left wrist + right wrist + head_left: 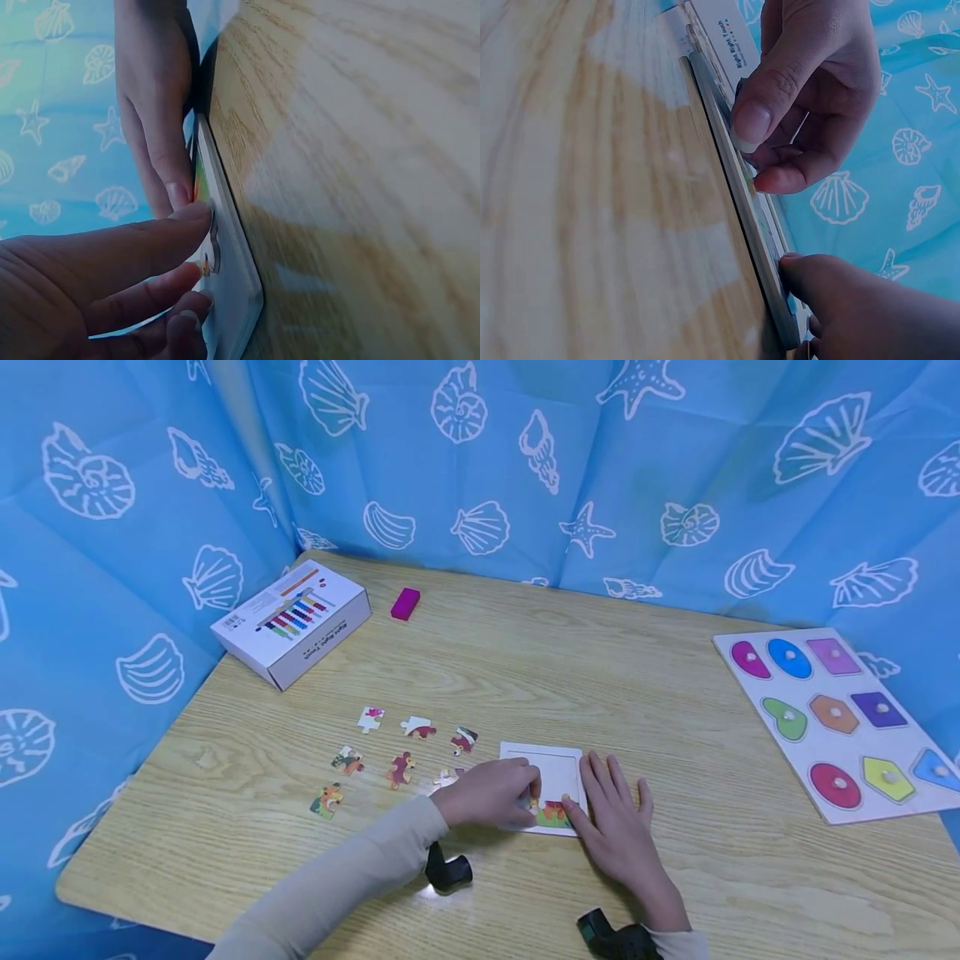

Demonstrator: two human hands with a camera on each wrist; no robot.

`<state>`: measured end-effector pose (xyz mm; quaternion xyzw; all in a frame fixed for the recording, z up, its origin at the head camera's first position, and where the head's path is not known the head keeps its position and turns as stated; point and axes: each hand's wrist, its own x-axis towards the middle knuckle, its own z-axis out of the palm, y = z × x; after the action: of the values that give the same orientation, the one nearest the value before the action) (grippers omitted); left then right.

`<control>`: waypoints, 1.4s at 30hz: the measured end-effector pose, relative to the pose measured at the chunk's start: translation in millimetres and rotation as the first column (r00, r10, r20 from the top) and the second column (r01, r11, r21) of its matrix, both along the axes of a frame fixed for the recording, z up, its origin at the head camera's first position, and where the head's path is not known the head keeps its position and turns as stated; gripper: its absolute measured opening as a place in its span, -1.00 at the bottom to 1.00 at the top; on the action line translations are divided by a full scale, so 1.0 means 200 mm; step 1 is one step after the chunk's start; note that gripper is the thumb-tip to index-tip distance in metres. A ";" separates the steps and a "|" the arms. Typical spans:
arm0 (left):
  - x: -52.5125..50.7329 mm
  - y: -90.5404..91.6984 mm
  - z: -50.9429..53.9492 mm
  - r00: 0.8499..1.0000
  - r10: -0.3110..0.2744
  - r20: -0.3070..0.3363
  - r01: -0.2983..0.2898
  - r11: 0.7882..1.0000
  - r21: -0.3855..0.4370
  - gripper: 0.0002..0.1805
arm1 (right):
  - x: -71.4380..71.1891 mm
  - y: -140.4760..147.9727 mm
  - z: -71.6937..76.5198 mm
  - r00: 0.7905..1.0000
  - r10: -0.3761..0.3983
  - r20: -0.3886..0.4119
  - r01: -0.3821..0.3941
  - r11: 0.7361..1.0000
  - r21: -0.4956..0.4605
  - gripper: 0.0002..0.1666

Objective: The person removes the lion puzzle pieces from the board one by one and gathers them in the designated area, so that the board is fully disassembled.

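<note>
A white puzzle tray lies flat on the table, its lower right part filled with green and red printed pieces. Over the tray's lower left, my left hand pinches a small puzzle piece between thumb and fingers, against the tray's surface. Most of that piece is covered by the fingers. On the tray's right edge rests my right hand, fingers extended, with the thumb on the printed pieces. Left of the tray lie several loose puzzle pieces, one partly covered by my left hand.
A white box with an abacus-like picture stands at the back left, beside a magenta block. At the right lies a shape board with colourful knobbed pieces. A blue shell-print curtain hangs behind the wooden table.
</note>
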<state>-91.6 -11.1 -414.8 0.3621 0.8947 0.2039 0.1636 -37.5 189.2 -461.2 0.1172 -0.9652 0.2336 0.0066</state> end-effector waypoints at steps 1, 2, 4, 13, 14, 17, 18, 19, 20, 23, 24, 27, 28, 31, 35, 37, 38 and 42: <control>0.00 0.00 0.00 1.000 0.003 0.009 -0.003 1.000 0.003 -0.77 | 0.00 0.00 0.00 1.000 0.000 -0.001 0.000 1.000 0.001 -0.23; 0.00 0.00 0.00 1.000 0.004 0.018 -0.004 1.000 0.008 -0.77 | 0.00 0.00 0.00 1.000 0.001 -0.002 -0.001 1.000 0.000 -0.23; 0.00 0.00 0.00 1.000 0.006 0.031 -0.006 1.000 0.013 -0.74 | 0.00 0.00 0.01 1.000 0.001 -0.002 -0.001 1.000 0.000 -0.23; 0.00 0.02 0.00 1.000 0.003 0.021 -0.003 1.000 0.015 -0.69 | -0.01 0.00 0.01 1.000 0.001 0.009 -0.001 1.000 0.005 -0.22; 0.00 0.02 -0.01 1.000 0.006 0.020 -0.007 1.000 0.014 -0.70 | -0.01 0.00 0.01 1.000 0.000 0.008 0.000 1.000 0.004 -0.22; 0.00 0.03 -0.01 1.000 0.014 0.012 -0.014 1.000 0.005 -0.69 | -0.01 0.00 0.01 1.000 -0.002 0.010 0.002 1.000 0.004 -0.22; 0.00 0.03 -0.02 1.000 0.017 0.006 -0.017 1.000 0.001 -0.69 | -0.01 0.00 0.01 1.000 -0.004 0.010 0.004 1.000 0.004 -0.22; 0.00 0.03 -0.02 1.000 0.016 0.000 -0.016 1.000 -0.001 -0.69 | -0.01 0.00 0.01 1.000 -0.005 0.011 0.005 1.000 0.003 -0.22; 0.00 0.03 -0.02 1.000 0.015 -0.005 -0.015 1.000 -0.003 -0.68 | -0.01 0.00 0.01 1.000 -0.006 0.011 0.006 1.000 0.006 -0.21; 0.01 0.03 -0.02 1.000 0.011 -0.013 -0.011 1.000 0.001 -0.68 | -0.01 0.00 0.01 1.000 -0.010 0.016 0.010 1.000 0.008 -0.21; 0.01 0.03 -0.02 1.000 0.010 -0.013 -0.010 1.000 0.009 -0.69 | -0.01 0.00 0.01 1.000 -0.011 0.017 0.010 1.000 0.008 -0.21; 0.00 0.02 -0.03 1.000 0.012 0.023 -0.014 0.998 0.064 -0.73 | -0.01 0.00 0.01 1.000 -0.013 0.018 0.012 1.000 0.007 -0.21; 0.00 0.02 -0.03 0.999 0.015 0.052 -0.019 0.996 0.087 -0.75 | -0.01 0.00 0.01 1.000 -0.013 0.017 0.013 1.000 0.006 -0.21; -0.01 0.00 -0.04 0.990 0.021 0.141 -0.043 0.987 0.153 -0.77 | -0.01 0.00 0.01 1.000 -0.014 0.012 0.014 1.000 0.005 -0.21; -0.03 -0.05 -0.02 0.975 0.022 0.222 -0.069 0.976 0.206 -0.77 | -0.01 0.00 0.00 1.000 -0.012 0.009 0.012 1.000 -0.003 -0.21; -0.03 -0.09 0.01 0.972 0.015 0.234 -0.072 0.969 0.238 -0.79 | -0.01 0.00 0.00 1.000 -0.011 0.010 0.011 1.000 -0.006 -0.21; -0.04 -0.12 0.02 0.972 0.013 0.236 -0.074 0.966 0.248 -0.80 | -0.01 0.00 0.00 1.000 -0.011 0.009 0.011 1.000 -0.009 -0.21; -0.06 -0.25 0.08 0.974 0.006 0.225 -0.069 0.960 0.272 -0.84 | 0.00 0.00 0.00 1.000 -0.009 0.006 0.009 1.000 -0.020 -0.22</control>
<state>-103.4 -60.8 -398.7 0.3392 0.8401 0.3696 0.2063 -38.0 188.7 -460.3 0.1119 -0.9634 0.2436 0.0059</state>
